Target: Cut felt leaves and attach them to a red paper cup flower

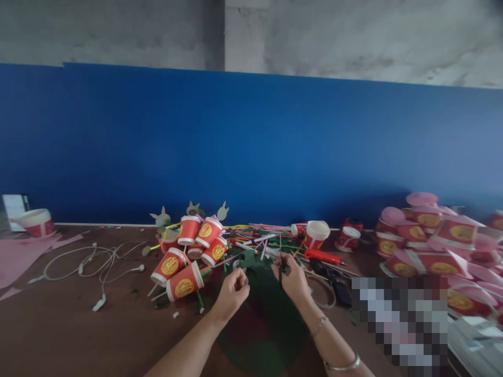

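The fingers of my left hand (233, 290) curl together; my right hand (294, 278) clamps what look like dark scissors (280, 268). Green paper (271, 314) lies between them. Red cups (184, 281) with straws protruding cluster left of my left hand; beyond my right, a pale-lined cup (316, 235) tilts.

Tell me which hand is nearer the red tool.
Right. The right hand is just left of the red tool; the left hand is farther left, beside the green sheet.
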